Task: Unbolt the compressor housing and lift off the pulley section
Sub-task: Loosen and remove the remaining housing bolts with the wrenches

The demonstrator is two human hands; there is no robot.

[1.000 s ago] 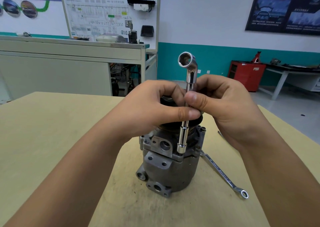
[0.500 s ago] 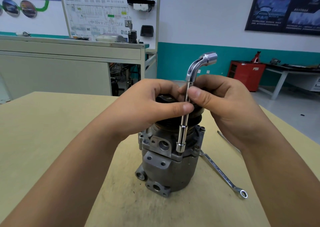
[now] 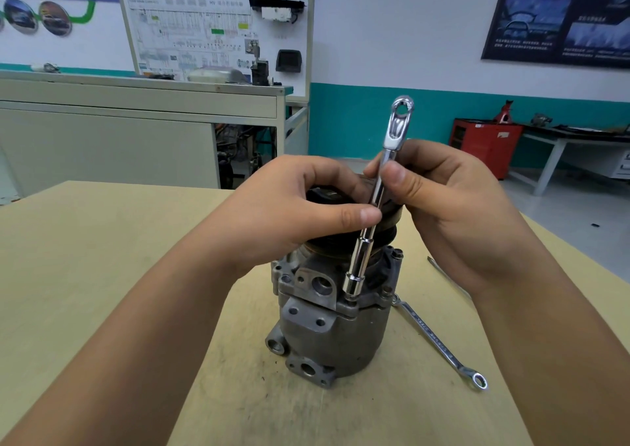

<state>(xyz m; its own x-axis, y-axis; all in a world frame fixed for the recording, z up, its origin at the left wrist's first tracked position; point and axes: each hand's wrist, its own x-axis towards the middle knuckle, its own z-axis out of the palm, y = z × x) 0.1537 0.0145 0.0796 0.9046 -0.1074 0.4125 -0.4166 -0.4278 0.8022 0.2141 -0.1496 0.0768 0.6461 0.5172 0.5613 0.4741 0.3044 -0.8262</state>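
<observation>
A grey metal compressor housing [image 3: 335, 336] stands upright on the wooden table [image 3: 102, 258], with its black pulley section [image 3: 327, 195] on top, mostly hidden by my hands. A chrome L-shaped socket wrench [image 3: 373, 213] stands nearly upright, its lower socket seated on a bolt at the housing's top flange. My left hand [image 3: 293, 213] pinches the wrench shaft from the left, thumb against it. The fingertips of my right hand [image 3: 443, 207] hold the shaft from the right, higher up. The wrench's bent upper end points away from me.
A combination wrench [image 3: 439, 340] lies on the table just right of the housing, and a thin tool [image 3: 446, 278] lies behind it. A grey workbench [image 3: 136, 104] with a wiring display board stands beyond the table. A red cabinet [image 3: 484, 145] is at the back right.
The wrench has turned on the bolt: its bent upper end swung from facing me, to pointing right, to pointing away. Both hands kept their pinch on the shaft.
</observation>
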